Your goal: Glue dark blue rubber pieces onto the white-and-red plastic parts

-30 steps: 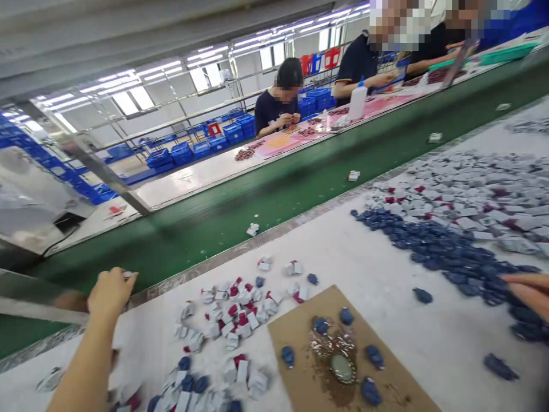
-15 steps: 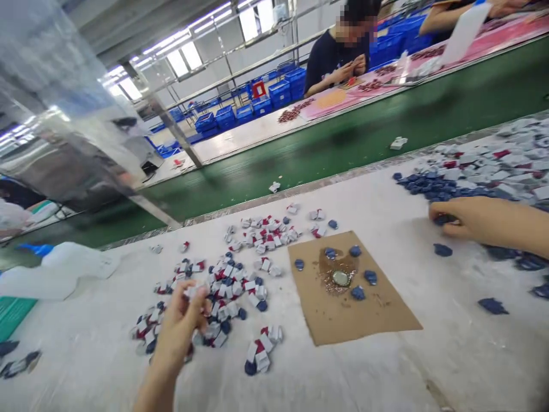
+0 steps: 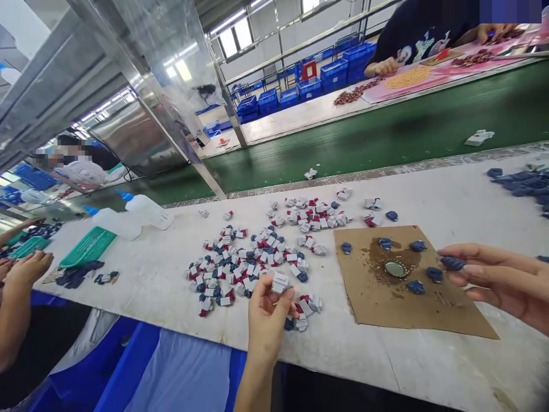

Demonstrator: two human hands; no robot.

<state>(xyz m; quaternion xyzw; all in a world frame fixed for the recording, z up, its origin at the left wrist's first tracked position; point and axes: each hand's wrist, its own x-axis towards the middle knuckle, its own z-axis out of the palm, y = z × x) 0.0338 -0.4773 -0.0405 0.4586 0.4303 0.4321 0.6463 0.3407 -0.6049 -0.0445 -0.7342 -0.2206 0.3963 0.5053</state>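
Note:
Between the thumb and fingers of my left hand [image 3: 268, 315] is a small white piece [image 3: 281, 282], held above the table's near side. My right hand [image 3: 501, 280] pinches a small dark blue piece [image 3: 452, 263] just over the right edge of a brown cardboard sheet [image 3: 373, 312]. On that cardboard lie several blue pieces [image 3: 416, 287] around a small round metal cap [image 3: 395, 269], with a wet brown stain about it. Left of the cardboard spreads a loose pile of white, red and blue pieces [image 3: 261, 254]. What exactly the pieces are, I cannot make out.
White squeeze bottles with blue tips [image 3: 148, 212] lie by a green basket [image 3: 88, 246] at the left. A co-worker's hand [image 3: 30, 266] is at the far left. Beyond the table runs a green conveyor belt [image 3: 364, 143]. More blue pieces [image 3: 523, 186] lie at right.
My right hand has come away from the blue pile at the right to the cardboard's edge, with a blue piece in its fingers. The view has swung left; my left hand still holds a white piece.

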